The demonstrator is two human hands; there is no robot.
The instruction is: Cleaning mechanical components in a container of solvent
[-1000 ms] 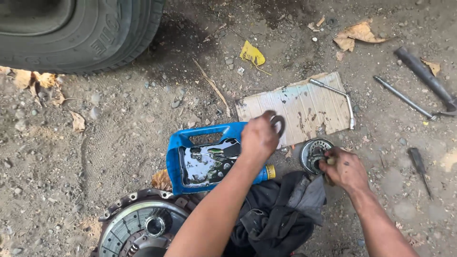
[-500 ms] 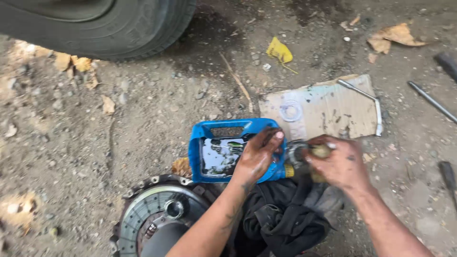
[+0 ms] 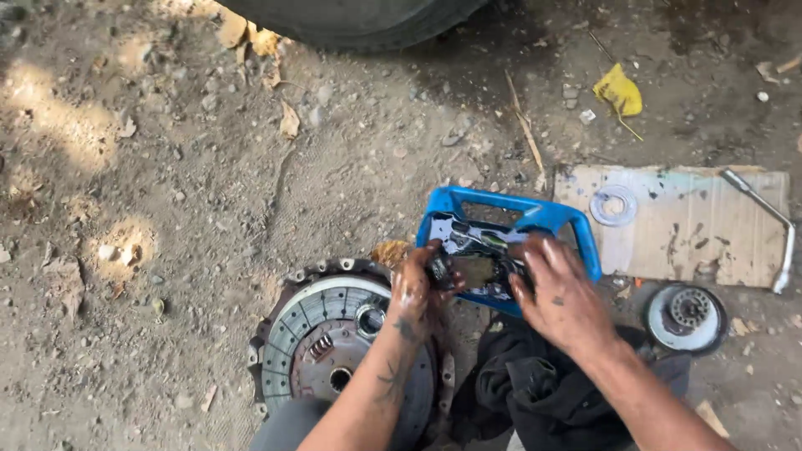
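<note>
Head view, the only view I have, looking down on bare dirt ground point(image 3: 167, 209).

1. Left hand point(image 3: 415, 288): greasy, its grip pinched on the left end of a small dark metal part with a brownish middle point(image 3: 470, 269). The forearm crosses over the round grey clutch pressure plate with radial fingers point(image 3: 322, 334) that lies flat on the ground.

2. Right hand point(image 3: 558, 294): also greasy, palm down, fingers curled over the right end of the same dark part. I read this grip as closed on the part, though the fingertips are hidden behind it.

3. Location of the held part: between both hands, directly over the blue rectangular plastic container with a handle opening along its far edge point(image 3: 510, 213). I cannot tell whether the part touches the container.

4. Surroundings:
- A black crumpled cloth point(image 3: 535, 388) lies just below the container, under the right forearm.
- A round metal hub disc with a toothed centre point(image 3: 687, 316) sits on the ground to the right of the right hand.
- A flat piece of stained brown cardboard point(image 3: 693, 230) lies beyond the disc; a flat metal ring point(image 3: 614, 205) rests on its left part, and a bent silver wrench point(image 3: 773, 230) lies along its right edge.
- A black rubber tyre point(image 3: 351, 21) fills the top edge.
- A crumpled yellow scrap point(image 3: 618, 90) lies near the top right.
</note>
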